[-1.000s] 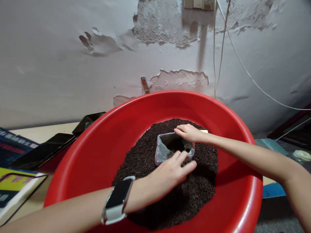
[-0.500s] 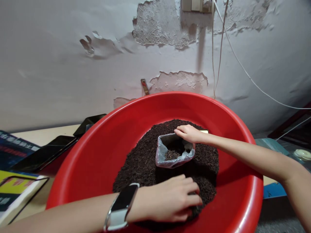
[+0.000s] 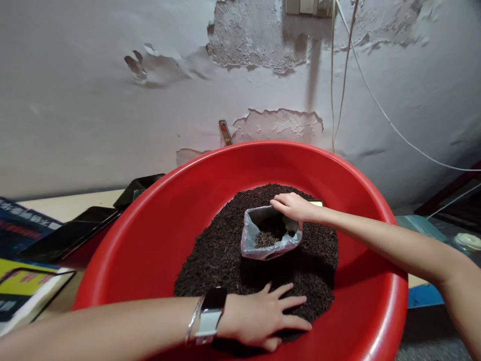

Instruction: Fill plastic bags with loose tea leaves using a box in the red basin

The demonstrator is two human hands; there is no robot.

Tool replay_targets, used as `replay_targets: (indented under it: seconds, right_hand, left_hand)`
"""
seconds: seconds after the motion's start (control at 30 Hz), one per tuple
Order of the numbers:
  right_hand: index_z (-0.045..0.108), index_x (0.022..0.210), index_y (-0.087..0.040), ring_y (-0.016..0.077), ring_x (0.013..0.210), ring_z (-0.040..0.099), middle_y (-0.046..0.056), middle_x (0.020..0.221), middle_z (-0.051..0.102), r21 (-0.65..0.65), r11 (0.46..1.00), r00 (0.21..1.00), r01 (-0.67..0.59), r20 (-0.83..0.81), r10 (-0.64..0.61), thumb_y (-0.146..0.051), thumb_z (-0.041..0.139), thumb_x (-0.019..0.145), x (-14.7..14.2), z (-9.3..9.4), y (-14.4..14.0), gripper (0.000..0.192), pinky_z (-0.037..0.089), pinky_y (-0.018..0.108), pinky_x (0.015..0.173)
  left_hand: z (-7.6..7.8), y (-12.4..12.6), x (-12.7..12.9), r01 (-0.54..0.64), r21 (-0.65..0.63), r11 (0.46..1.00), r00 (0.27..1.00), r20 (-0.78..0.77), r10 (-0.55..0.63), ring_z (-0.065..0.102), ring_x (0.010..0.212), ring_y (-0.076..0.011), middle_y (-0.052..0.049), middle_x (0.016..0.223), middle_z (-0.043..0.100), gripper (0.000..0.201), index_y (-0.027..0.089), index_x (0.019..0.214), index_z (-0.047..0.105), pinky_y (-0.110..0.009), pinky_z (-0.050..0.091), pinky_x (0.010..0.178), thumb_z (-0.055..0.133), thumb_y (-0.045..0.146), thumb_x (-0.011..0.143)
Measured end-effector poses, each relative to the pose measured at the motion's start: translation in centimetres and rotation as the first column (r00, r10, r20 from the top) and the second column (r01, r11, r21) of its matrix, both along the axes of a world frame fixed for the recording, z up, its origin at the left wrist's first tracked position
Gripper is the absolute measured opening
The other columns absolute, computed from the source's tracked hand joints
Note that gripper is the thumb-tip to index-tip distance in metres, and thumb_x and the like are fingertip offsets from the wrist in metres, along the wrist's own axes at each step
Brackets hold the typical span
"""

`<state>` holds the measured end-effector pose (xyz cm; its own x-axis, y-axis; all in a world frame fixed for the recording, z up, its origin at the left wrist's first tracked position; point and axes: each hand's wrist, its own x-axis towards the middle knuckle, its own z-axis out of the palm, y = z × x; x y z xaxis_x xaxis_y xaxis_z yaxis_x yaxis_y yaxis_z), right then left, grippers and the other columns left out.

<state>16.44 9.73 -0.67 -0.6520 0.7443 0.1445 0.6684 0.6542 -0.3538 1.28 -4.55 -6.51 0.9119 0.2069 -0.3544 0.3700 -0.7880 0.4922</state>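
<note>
Bag rim between right fingers

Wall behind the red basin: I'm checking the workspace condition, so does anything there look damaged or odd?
Yes. The wall is peeling: paint has flaked off in large patches near the top and just above the basin's rim, baring rough plaster. Loose white cables dangle down it. In the basin nothing looks spilled.
</note>
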Motion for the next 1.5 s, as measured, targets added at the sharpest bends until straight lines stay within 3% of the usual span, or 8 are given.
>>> replay_targets:
  seconds: [0.13,0.4,0.57,0.73,0.93,1.03,1.3,1.5]
  right_hand:
    - [0.055,0.075,-0.015,0.0122,0.07,0.049,0.004,0.08,0.061,-0.004,1.0,1.0,0.002,-0.002,-0.002,-0.033,0.032,0.093,0.0,0.0,0.0,0.035,0.028,0.024,0.064]
    - [0.056,0.075,-0.015,0.0121,0.07,0.049,0.005,0.08,0.061,-0.011,1.0,1.0,0.01,0.009,-0.01,-0.033,0.033,0.093,-0.1,0.1,0.0,0.034,0.029,0.024,0.064]
    - [0.057,0.076,-0.014,0.0124,0.071,0.05,0.005,0.081,0.062,-0.004,1.0,1.0,0.011,0.015,-0.011,-0.033,0.033,0.093,-0.1,0.1,0.0,0.035,0.029,0.024,0.065]
    - [0.055,0.075,-0.015,0.0126,0.071,0.05,0.005,0.081,0.062,0.003,1.0,1.0,0.012,0.014,-0.012,-0.033,0.033,0.093,-0.1,0.1,-0.1,0.034,0.029,0.024,0.065]
    - [0.054,0.073,-0.015,0.0127,0.072,0.051,0.005,0.081,0.062,0.004,1.0,1.0,0.006,0.012,-0.006,-0.035,0.032,0.093,0.0,-0.1,0.2,0.036,0.029,0.024,0.065]
    - [0.055,0.074,-0.015,0.0129,0.073,0.051,0.005,0.081,0.063,0.008,1.0,1.0,0.004,0.014,-0.005,-0.035,0.032,0.093,0.0,-0.1,0.2,0.036,0.029,0.024,0.065]
    - [0.058,0.078,-0.015,0.0121,0.071,0.051,0.005,0.081,0.063,-0.004,1.0,1.0,0.013,0.015,-0.013,-0.033,0.033,0.093,-0.1,0.2,-0.2,0.035,0.029,0.024,0.064]
    - [0.057,0.077,-0.015,0.0121,0.072,0.051,0.005,0.082,0.062,0.005,1.0,1.0,0.01,0.015,-0.01,-0.034,0.032,0.093,0.0,0.0,0.1,0.035,0.029,0.024,0.065]
  left_hand:
    - [0.5,0.4,0.2,0.044,0.025,0.999,0.999,-0.016,-0.044,0.027,0.13,-0.0392,-0.006,0.146,0.028,0.066,0.035,0.135,0.032,-0.065,0.04,0.086,0.06,0.026,0.076]
    - [0.7,0.9,0.7,0.083,0.054,0.995,0.995,0.055,-0.086,0.05,0.107,-0.025,-0.008,0.123,0.05,0.059,0.022,0.123,0.045,-0.036,0.046,0.087,0.067,0.027,0.069]
    - [0.2,0.9,0.8,0.039,0.109,0.993,0.998,-0.06,-0.033,0.054,0.099,-0.0282,-0.011,0.11,0.057,0.062,0.018,0.121,0.046,-0.037,0.048,0.08,0.07,0.033,0.066]
    - [0.2,1.0,0.7,0.0,0.08,0.997,0.99,-0.143,0.011,0.056,0.097,-0.0304,-0.013,0.108,0.059,0.058,0.017,0.119,0.048,-0.039,0.047,0.079,0.066,0.036,0.068]
    - [-0.3,1.0,0.3,0.001,0.038,0.999,0.998,-0.062,0.001,0.045,0.114,-0.0319,-0.012,0.132,0.043,0.072,0.026,0.135,0.032,-0.045,0.043,0.087,0.064,0.031,0.07]
    - [-0.6,1.0,0.3,0.041,0.034,0.999,0.999,-0.033,-0.039,0.044,0.115,-0.0309,-0.011,0.135,0.04,0.07,0.026,0.134,0.035,-0.043,0.043,0.088,0.064,0.031,0.07]
    - [0.4,1.1,0.7,0.008,0.034,0.999,0.993,-0.12,-0.004,0.052,0.104,-0.0342,-0.013,0.118,0.053,0.06,0.023,0.124,0.047,-0.044,0.049,0.078,0.065,0.036,0.069]
    - [0.8,0.6,0.8,-0.094,0.033,0.995,0.969,-0.226,0.099,0.063,0.086,-0.0328,-0.015,0.115,0.056,0.052,0.023,0.125,0.047,-0.041,0.051,0.069,0.052,0.045,0.078]
